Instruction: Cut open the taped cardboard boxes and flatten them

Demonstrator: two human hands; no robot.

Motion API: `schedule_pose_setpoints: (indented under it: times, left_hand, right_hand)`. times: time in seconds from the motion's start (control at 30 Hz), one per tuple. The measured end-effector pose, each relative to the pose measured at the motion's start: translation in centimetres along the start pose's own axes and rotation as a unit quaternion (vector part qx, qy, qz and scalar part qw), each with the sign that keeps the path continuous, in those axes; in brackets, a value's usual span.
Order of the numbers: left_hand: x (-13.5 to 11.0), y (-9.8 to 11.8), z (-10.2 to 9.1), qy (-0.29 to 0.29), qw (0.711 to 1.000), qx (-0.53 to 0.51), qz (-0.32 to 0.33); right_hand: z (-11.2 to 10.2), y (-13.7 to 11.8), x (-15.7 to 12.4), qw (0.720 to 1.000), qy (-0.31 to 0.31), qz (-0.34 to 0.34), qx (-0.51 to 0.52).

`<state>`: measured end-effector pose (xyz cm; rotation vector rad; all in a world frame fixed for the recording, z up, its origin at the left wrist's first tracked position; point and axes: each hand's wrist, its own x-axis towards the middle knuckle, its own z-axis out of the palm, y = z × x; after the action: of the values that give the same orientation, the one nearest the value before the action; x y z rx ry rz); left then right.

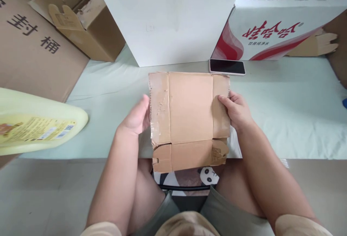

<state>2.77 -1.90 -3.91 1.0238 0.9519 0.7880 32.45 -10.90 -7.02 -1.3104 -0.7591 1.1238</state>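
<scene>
Soft, fairly bright light, with wide-angle stretching toward the edges.

Cardboard sheet (191,109): plain brown. Table covering (284,113): pale green. Carton (273,30): white, red lettering, red wave pattern. Bottle (77,118): pale yellow. Phone (227,67): black screen; rim pale, possibly pink, too small to confirm. Panda print (207,175): black and white.
</scene>
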Motion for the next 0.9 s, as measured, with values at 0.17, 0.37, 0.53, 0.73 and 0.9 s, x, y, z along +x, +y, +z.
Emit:
schedule_pose_setpoints:
  times: [0.17, 0.37, 0.53, 0.73, 0.9]
  left_hand:
    - [-0.8, 0.0, -0.3, -0.052, 0.996, 0.019, -0.067]
    - [0.7, 0.2, -0.7, 0.119, 0.978, -0.095, 0.142]
    - [1.5, 0.0, -0.7, 0.133, 0.969, -0.114, 0.175]
    - [1.2, 0.1, 0.1, 0.115, 0.982, -0.103, 0.111]
    - [1.1, 0.7, 0.3, 0.047, 0.981, -0.163, 0.093]
  right_hand:
    - [-2.2, 0.5, 1.6, 0.999, 0.037, -0.002, 0.020]
    - [-4.2, -0.3, 2.3, 0.995, 0.016, -0.014, 0.098]
    - [0.0, -0.9, -0.2, 0.992, -0.098, 0.011, 0.075]
    - [3.6, -0.4, -2.1, 0.996, -0.076, 0.034, 0.014]
    - [1.9, -2.0, -3.0, 0.998, -0.009, -0.052, 0.031]
